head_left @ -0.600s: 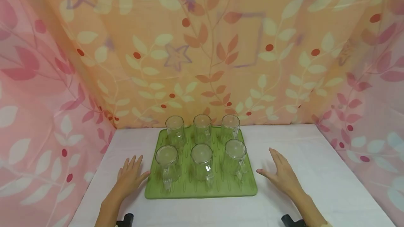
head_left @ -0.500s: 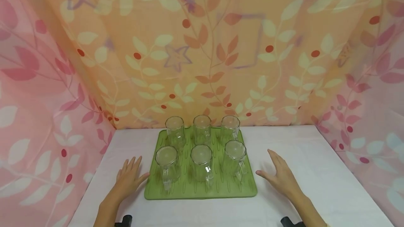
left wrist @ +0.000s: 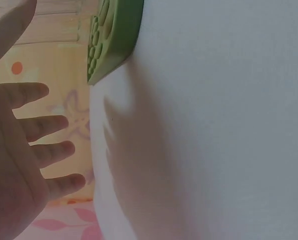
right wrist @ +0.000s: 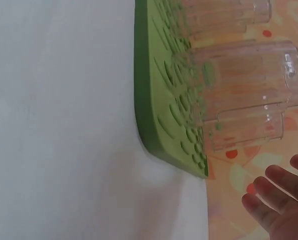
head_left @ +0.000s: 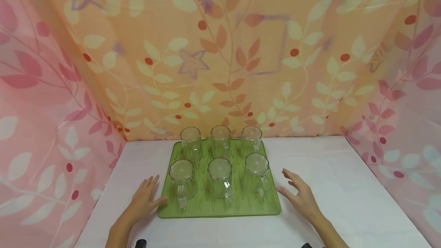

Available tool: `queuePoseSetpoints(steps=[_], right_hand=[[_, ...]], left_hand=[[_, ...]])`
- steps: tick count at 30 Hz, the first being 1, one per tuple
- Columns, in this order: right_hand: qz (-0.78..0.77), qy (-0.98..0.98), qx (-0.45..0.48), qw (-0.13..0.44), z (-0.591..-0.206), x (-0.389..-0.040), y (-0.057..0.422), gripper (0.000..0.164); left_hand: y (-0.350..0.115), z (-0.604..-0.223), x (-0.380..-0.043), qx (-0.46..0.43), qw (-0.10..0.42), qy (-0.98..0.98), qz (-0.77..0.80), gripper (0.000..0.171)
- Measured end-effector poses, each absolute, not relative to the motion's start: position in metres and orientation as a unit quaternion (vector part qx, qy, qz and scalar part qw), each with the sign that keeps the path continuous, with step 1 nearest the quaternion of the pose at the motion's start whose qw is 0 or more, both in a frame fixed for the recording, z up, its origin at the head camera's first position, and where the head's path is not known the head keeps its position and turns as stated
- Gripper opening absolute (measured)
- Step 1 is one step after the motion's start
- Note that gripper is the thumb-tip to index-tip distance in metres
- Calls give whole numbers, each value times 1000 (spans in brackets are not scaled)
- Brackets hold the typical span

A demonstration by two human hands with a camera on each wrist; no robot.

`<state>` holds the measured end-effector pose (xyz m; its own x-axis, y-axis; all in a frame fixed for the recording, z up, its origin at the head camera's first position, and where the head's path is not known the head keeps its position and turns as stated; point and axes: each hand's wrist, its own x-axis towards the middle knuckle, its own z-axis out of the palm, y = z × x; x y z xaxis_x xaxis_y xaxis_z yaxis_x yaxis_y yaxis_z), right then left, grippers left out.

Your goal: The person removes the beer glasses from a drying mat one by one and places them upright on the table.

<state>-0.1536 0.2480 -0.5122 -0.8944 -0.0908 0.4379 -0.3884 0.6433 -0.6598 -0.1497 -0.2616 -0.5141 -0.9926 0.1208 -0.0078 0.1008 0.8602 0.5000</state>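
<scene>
Two rows of three clear glass mugs stand bottom-up on a green ridged mat [head_left: 237,208], among them the front left mug [head_left: 182,175], the front middle mug [head_left: 219,175] and the front right mug [head_left: 256,169]. My left hand [head_left: 142,201] is left of the mat, holding nothing, its thumb overlapping the mat's edge in the head view. The left wrist view shows that hand [left wrist: 14,150] with fingers spread above the white surface. To the mat's right, my right hand [head_left: 300,196] is empty, fingers slightly bent. In the right wrist view a mug [right wrist: 254,82] rises beside its fingertips.
A white cloth-covered table [head_left: 330,171] lies under the mat. Behind it hangs an orange leaf-patterned curtain [head_left: 220,49], close to the back row of mugs. Pink patterned cloth [head_left: 34,125] closes off the left side, and similar cloth [head_left: 406,118] the right.
Both hands have moved inward toward the mat. The left thumb now overlaps the mat's left edge, and the right fingers have come nearer the right edge. The mugs and mat stay put.
</scene>
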Motion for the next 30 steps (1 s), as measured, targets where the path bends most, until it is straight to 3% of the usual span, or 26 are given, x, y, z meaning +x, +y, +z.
queuePoseSetpoints(steps=[8, 30], right_hand=[[475, -851, 157, 160, -513, -149, 236, 56], [551, -796, 189, 164, -531, -145, 208, 39]], left_hand=[[-256, -515, -144, 89, -1, 961, 261, 94], [-251, -524, -137, 71, 82, 953, 281, 111]])
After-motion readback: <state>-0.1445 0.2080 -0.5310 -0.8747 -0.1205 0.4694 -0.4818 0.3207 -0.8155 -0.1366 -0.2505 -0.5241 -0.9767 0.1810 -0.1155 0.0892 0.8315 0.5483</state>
